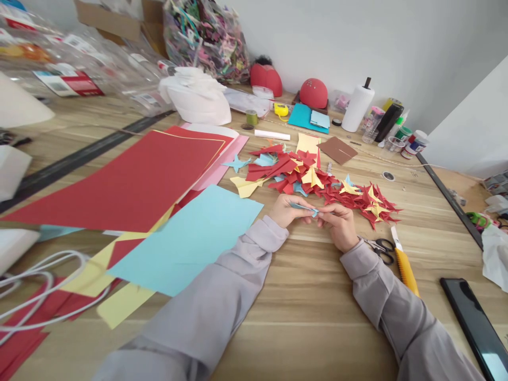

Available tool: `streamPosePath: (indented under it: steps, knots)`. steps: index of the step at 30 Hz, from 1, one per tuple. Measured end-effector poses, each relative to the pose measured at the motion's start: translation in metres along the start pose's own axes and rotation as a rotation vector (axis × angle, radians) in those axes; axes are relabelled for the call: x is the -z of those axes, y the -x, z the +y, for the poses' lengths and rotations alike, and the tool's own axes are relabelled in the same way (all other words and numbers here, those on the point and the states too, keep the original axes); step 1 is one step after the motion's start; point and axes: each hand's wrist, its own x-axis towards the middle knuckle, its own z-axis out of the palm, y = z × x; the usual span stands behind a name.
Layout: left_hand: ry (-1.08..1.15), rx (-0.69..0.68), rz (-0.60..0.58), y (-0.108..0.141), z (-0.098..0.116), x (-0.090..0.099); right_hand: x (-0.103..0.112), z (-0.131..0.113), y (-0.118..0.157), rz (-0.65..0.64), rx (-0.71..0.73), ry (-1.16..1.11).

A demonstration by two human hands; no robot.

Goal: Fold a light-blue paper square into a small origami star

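Note:
Between my two hands is a small folded piece of blue paper (315,212). My left hand (291,210) pinches it from the left, and my right hand (339,223) grips its right end with thumb and fingertips. Most of the piece is hidden by the fingers. Just beyond the hands lies a pile of folded red paper stars (349,197), with yellow paper stars (312,178) and some blue ones among them. A separate blue paper star (237,163) lies at the pile's left. A blue paper sheet (190,238) lies beside my left forearm.
Large red sheets (130,180) and yellow strips (125,304) cover the left side, near a white cable (47,275). Scissors (381,248), a yellow utility knife (405,267) and a phone (474,323) lie at right. Bottles (358,106) and a tape measure (281,109) stand behind.

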Motion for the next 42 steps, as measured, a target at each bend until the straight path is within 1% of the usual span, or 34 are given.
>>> streamPosePath:
  steps: [5, 13, 19, 23, 26, 34, 42]
  knots:
    - [0.04, 0.031, 0.036, -0.0008, -0.0004, -0.0011, -0.0007, 0.0009, -0.0001, -0.01, 0.01, -0.042]
    - [0.087, -0.019, 0.049, -0.003, -0.0046, 0.0019, -0.0006, -0.0007, -0.0001, -0.032, -0.04, -0.119]
    - [0.141, -0.013, 0.088, -0.0042, -0.006, 0.004, 0.0015, -0.0008, -0.0002, -0.129, -0.088, -0.163]
    - [0.162, -0.012, 0.071, -0.0045, -0.0056, 0.0049, 0.0037, -0.0004, -0.0002, -0.17, -0.085, -0.194]
    - [0.176, -0.009, 0.085, -0.0047, -0.0052, 0.0048, 0.0052, 0.0006, 0.0001, -0.192, -0.073, -0.217]
    - [0.173, 0.0, 0.09, -0.0041, -0.0027, 0.0039, 0.003, 0.0035, -0.0005, -0.129, -0.025, -0.133]
    - [0.188, -0.002, 0.091, -0.0033, -0.0005, 0.0034, 0.004, 0.0038, -0.0009, -0.163, -0.06, -0.173]
